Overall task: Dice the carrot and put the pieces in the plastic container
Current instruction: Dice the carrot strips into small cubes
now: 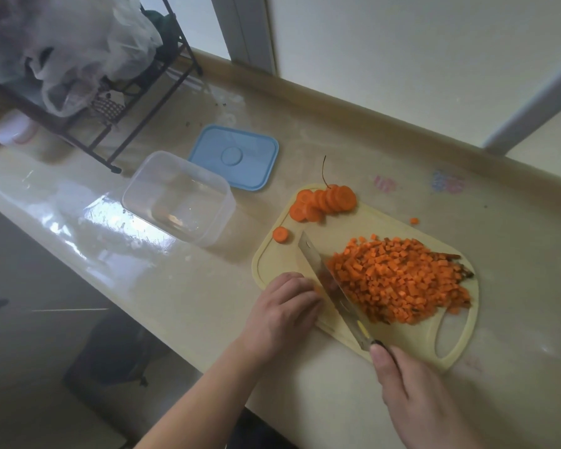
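Right hand (415,393) grips the knife handle, fingers wrapped around it, thumb lying along the top near the blade. Knife (329,286) lies diagonally across the cutting board (337,332), flat of the blade against the left edge of the diced carrot pile (399,280).

Left hand (289,306) sits on the board just left of the blade, fingers curled down with knuckles near the steel. A bit of orange shows at the fingertips, but what they press or pinch is hidden; can't tell the grip.

Pile of small orange cubes covers the right half of the board, with a few dark scraps at its far right edge. Row of carrot rounds (324,202) leans together at the far end of the board, thin root tail sticking up behind. One loose round (280,234) lies at the board's left edge. One stray cube (414,221) is off the board, on the counter (208,286).

Clear plastic container (178,196) stands open on the counter, left of the board and apart from it; hardly anything inside, maybe a scrap or a reflection at the bottom, can't tell. Blue lid (235,157) lies flat behind it, just beside it.

Dark wire rack (133,118) at far left with plastic bags (78,50) piled on it.
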A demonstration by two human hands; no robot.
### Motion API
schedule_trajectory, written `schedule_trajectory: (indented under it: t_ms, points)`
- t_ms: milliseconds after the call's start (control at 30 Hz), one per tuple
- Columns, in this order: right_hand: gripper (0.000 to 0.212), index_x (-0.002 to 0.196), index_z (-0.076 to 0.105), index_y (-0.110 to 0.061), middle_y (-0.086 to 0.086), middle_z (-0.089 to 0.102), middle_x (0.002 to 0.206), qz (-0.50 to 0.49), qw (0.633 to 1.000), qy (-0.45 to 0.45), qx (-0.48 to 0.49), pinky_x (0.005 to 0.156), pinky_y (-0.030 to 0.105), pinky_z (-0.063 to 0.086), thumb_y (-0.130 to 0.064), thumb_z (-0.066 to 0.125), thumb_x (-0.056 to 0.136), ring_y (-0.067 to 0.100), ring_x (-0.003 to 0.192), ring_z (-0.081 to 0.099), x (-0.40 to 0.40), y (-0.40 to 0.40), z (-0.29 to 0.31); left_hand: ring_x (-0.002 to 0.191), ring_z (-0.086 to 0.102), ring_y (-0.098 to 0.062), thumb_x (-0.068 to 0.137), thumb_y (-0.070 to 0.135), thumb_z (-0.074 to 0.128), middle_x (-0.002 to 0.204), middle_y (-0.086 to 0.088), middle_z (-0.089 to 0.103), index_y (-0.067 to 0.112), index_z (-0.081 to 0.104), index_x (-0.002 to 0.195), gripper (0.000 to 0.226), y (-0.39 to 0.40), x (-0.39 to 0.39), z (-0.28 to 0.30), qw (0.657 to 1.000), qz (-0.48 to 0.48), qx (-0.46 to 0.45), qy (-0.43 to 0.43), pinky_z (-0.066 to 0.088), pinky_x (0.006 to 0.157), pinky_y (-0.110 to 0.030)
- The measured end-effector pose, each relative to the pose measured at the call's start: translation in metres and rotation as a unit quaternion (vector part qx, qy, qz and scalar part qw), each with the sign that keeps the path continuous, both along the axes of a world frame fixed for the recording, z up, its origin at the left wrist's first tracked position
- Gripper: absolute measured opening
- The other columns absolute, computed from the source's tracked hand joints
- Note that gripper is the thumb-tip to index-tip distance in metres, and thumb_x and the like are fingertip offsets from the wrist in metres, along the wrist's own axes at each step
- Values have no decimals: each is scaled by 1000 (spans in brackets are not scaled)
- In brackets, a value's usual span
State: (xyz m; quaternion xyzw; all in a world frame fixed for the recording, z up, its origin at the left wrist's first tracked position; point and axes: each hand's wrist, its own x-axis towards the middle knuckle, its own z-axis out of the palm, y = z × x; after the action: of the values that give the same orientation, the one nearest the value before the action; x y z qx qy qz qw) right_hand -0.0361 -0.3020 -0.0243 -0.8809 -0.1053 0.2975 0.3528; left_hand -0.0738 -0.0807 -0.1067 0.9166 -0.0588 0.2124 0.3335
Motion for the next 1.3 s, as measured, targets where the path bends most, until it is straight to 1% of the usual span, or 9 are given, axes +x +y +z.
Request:
schedule_trajectory:
  t_ms: [200,400,567,767,900,967,1067,1167,1300]
  points:
    - [97,68,52,-17,-13,63,75,8,1000,8,-4,61,24,40,-100,2,57,4,65,58,-5,-8,2,93,63,-29,97,13,67,96,-11,67,-1,74,92,16,1,-2,5,999,18,-26,-8,53,84,-35]
    - [100,72,58,-16,-15,64,81,10,1000,-2,-7,67,25,43,-99,4,59,-1,71,58,-11,-13,-2,95,64,-30,87,4,76,99,-11,69,2,75,96,9,1,-5,1,1000,-11,3,9,55,86,-37]
    - [105,84,62,-16,3,69,78,31,998,-31,-40,69,29,49,-95,-4,63,10,77,64,-15,-18,-8,98,66,-29,88,3,75,101,-10,70,2,76,96,8,3,-3,0,1000,-14,-2,24,56,86,-37]
    - [85,75,49,-24,2,62,69,71,996,-57,-15,69,38,46,-89,-6,71,15,74,61,-6,3,-14,100,67,-27,88,2,75,102,-10,71,1,76,94,7,3,-3,1,999,-11,-21,23,55,90,-35]
    - [74,67,50,-24,-4,60,63,53,997,-51,7,58,24,38,-83,8,79,8,66,59,11,0,-11,93,66,-27,84,1,78,96,-10,70,1,75,90,6,2,-3,1,1000,-6,-7,9,56,87,-35]
    - [66,63,49,-22,-15,63,75,40,998,-40,13,57,18,40,-76,16,81,3,65,57,13,-3,-6,92,66,-28,85,3,78,95,-10,69,1,75,88,5,1,-3,2,1000,0,1,11,56,87,-36]
    - [62,64,49,-19,-22,62,78,50,998,-27,9,56,24,35,-69,20,87,2,67,57,9,-2,0,91,65,-29,87,4,76,94,-11,68,1,75,89,5,1,-3,3,1000,3,-6,9,55,87,-35]
    - [63,63,48,-21,-22,62,71,46,998,-29,10,56,24,37,-74,19,81,1,64,56,1,-1,2,92,64,-29,90,7,71,94,-10,68,0,74,89,7,1,-5,8,1000,10,-23,3,54,85,-32]
    - [78,68,52,-21,-13,63,73,37,999,-27,21,62,30,41,-89,12,75,4,65,58,-11,-7,-4,91,64,-28,87,1,72,92,-9,67,0,73,87,1,5,-13,6,999,26,-24,-2,54,82,-34]
